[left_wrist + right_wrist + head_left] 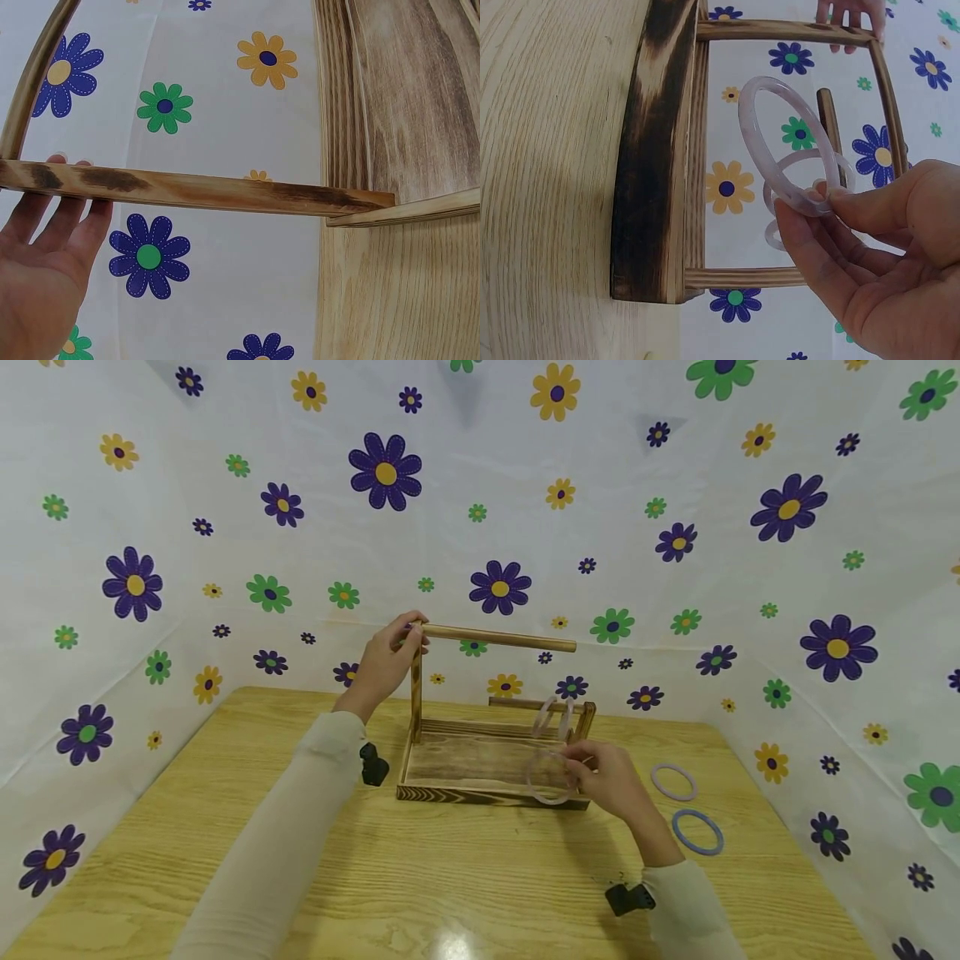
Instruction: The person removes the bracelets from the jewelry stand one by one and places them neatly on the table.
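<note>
My left hand (pixel 388 662) grips the top of the left post (pixel 202 190) of a wooden bangle stand, where the high rail (pixel 498 637) begins; its fingers pass behind the post. In my right hand (pixel 611 781), a pale, translucent lilac bangle (pixel 748 127) is pinched between thumb and fingers. That bangle is tilted, held in front of the stand's right side. Two pale bangles (pixel 540 718) hang on the low rear rail (pixel 513 702), near its right post. Both rails have a free end. The stand's tray base (pixel 472 762) rests on the table.
On the wood-grain table (pixel 450 877), right of my right hand, lie a pale lilac bangle (pixel 654 777) and a blue bangle (pixel 677 827). A white flower-printed cloth (pixel 442 543) encloses the back and sides. Black wrist devices (pixel 630 899) sit at both sleeves.
</note>
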The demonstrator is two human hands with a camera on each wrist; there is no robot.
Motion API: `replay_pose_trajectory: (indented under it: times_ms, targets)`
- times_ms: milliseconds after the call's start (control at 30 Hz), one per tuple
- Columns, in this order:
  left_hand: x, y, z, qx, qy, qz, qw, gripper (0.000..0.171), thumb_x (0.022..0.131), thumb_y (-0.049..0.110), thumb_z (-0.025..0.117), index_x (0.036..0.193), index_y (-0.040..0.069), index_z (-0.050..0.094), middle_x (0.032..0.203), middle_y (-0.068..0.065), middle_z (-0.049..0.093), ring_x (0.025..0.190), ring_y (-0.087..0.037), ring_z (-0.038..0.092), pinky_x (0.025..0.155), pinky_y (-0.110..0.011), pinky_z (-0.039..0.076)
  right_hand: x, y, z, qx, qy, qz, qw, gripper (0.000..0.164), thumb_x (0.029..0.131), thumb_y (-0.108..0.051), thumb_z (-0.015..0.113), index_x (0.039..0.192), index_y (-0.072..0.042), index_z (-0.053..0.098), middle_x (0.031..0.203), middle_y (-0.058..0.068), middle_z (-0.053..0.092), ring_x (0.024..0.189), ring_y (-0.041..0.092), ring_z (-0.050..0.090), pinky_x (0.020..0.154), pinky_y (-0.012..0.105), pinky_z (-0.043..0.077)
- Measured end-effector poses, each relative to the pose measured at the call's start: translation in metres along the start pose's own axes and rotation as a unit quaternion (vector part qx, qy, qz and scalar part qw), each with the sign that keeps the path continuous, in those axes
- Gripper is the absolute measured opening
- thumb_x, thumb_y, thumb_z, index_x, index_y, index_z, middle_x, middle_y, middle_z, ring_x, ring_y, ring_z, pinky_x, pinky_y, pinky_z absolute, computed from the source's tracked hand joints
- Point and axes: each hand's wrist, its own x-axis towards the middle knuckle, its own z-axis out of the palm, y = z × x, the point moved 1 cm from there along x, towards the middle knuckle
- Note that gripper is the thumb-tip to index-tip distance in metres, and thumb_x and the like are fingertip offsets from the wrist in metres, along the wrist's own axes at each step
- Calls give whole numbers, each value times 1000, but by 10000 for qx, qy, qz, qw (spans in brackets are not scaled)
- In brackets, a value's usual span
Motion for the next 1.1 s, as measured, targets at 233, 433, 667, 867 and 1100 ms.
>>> replay_pose_trajectory:
  times_ms: [233,433,667,867,1100]
  targets:
    - [1,0,0,-126,-46,27,9999,40,112,36,43,143,14,53,124,-21,65,122,-40,65,107,-52,52,-1,6,-4,-50,-18,-4,10000,18,102,1,59,113,5,72,94,18,75,75,21,71,59,23,55]
    - [0,-1,1,-31,-4,59,10000,41,112,38,41,144,14,53,123,-19,66,120,-35,67,106,-47,54,-3,11,-9,-232,-68,-29,9997,17,102,-1,60,111,4,73,88,17,74,70,16,68,57,25,52]
    - [1,-2,0,-3,-4,80,10000,42,112,38,41,144,13,53,123,-17,66,117,-31,68,105,-48,54,-4,14,-15,-393,-194,72,9990,16,102,-2,60,109,2,74,88,18,75,71,16,67,58,26,50]
    - [1,-2,1,-15,-32,74,10000,41,112,38,42,143,14,53,122,-18,66,118,-34,67,105,-48,54,-8,15,-18,-474,-204,150,9986,17,101,0,60,111,4,74,97,22,74,75,17,69,61,27,56]
    - [2,-2,1,-19,-22,61,10000,40,112,38,41,143,15,54,122,-18,66,118,-34,67,106,-50,54,-11,19,-22,-399,-212,203,9988,18,101,3,59,112,9,71,90,20,74,75,24,71,62,28,59]
